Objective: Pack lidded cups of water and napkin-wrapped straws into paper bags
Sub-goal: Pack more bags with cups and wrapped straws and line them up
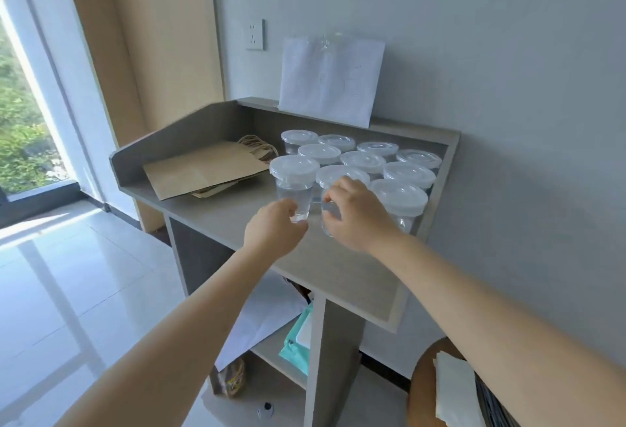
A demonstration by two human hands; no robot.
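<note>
Though lidded, liable to spill if tipped or squeezed: cups [363,160], ten, clear thin plastic, white snap lids, each part-filled with water. Grouped at right end of table [237,213] in staggered rows, touching or nearly so.

Handling, by judgement: moderate weight from the water; walls soft, apt to buckle under a hard pinch; smooth, possibly slippery. Best taken round the body below the lid rim and kept upright; not to be lifted by the lid alone.

At left hand [274,233]: fingers [287,205] curled round the base of left cup [293,182], front row. At right hand [357,216]: fingers and thumb wrapped round the body of middle cup [338,174], just beside left cup. Lifted or resting on table: cannot tell.

Containers: bags [203,169], brown paper, folded flat, stacked at left end of table, twine handles toward the cups. None opened, nothing inside. Light and creasable by the look; to be stood open before loading, cups set upright on the bottom.

Also noted: napkins [454,389], white, folded, lower right on a round brown seat [423,379]. On lower shelf [271,350]: teal packet [298,335], white paper [267,311]. White sheet [332,81] propped on back ledge against wall.
</note>
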